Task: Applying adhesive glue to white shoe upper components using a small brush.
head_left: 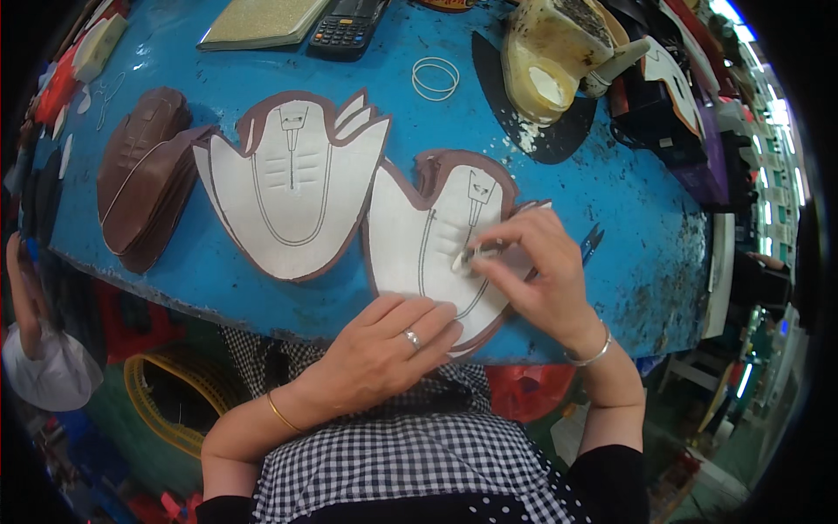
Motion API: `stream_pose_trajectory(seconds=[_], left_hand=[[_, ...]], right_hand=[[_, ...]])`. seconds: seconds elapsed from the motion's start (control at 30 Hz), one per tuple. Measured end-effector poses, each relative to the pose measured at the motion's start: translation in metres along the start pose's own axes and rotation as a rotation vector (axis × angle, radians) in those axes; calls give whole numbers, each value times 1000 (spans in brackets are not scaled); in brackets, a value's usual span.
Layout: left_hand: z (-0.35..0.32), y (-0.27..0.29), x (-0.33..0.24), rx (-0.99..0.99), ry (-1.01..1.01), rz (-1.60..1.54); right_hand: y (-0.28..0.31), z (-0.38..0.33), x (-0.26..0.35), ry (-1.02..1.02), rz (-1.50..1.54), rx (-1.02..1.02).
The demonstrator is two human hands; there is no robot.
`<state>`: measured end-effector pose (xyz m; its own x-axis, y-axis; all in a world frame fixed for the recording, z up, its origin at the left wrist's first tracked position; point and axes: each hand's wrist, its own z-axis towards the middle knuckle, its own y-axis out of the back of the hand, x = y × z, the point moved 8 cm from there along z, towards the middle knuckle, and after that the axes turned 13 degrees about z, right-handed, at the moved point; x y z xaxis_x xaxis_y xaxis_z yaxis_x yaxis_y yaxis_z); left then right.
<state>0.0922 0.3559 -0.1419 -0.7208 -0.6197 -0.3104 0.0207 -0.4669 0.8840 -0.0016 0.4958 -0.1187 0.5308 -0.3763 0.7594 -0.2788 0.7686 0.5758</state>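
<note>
A shoe-upper piece [397,227] with a white face, brown edges and drawn dark lines lies on a stack before me, close to the table's front edge. My left hand [384,345] rests flat on its lower part, fingers stretched out, holding nothing. Over the middle of the same piece, my right hand [546,271] pinches a small tool [463,259] with a pale tip; its kind is partly hidden by the fingers. To the left lies a second stack of white-faced uppers [236,201], and beyond it a folded stack of brown uppers [140,192].
A glue-crusted pot [537,52] with a brush handle [621,65] stands on a black sheet [572,140] at the back right. Two white rings [435,79], a keypad device [340,35] and a notebook [257,24] lie farther back. Blue snips [593,240] sit beyond my right hand.
</note>
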Motion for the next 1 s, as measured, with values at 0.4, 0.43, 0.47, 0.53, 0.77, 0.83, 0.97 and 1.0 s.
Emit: stream_pose_trajectory(seconds=[0.4, 0.43, 0.47, 0.53, 0.77, 0.83, 0.97, 1.0], left_hand=[[10, 12, -7, 94, -18, 31], [13, 15, -8, 93, -22, 28], [16, 16, -9, 98, -32, 85], [21, 16, -11, 101, -45, 144], [24, 34, -2, -166, -9, 180], [14, 61, 3, -343, 2, 147], [0, 105, 43, -414, 145, 444], [-4, 106, 55, -414, 138, 436]], right_hand=[[-1, -4, 22, 144, -121, -4], [-2, -8, 21, 104, -38, 6], [3, -13, 12, -6, -10, 29], [18, -17, -3, -154, 173, -127], [54, -36, -40, -226, 584, -481], [60, -38, -43, -219, 582, -546], [54, -43, -44, -269, 612, -530], [53, -42, -43, -272, 606, -539]])
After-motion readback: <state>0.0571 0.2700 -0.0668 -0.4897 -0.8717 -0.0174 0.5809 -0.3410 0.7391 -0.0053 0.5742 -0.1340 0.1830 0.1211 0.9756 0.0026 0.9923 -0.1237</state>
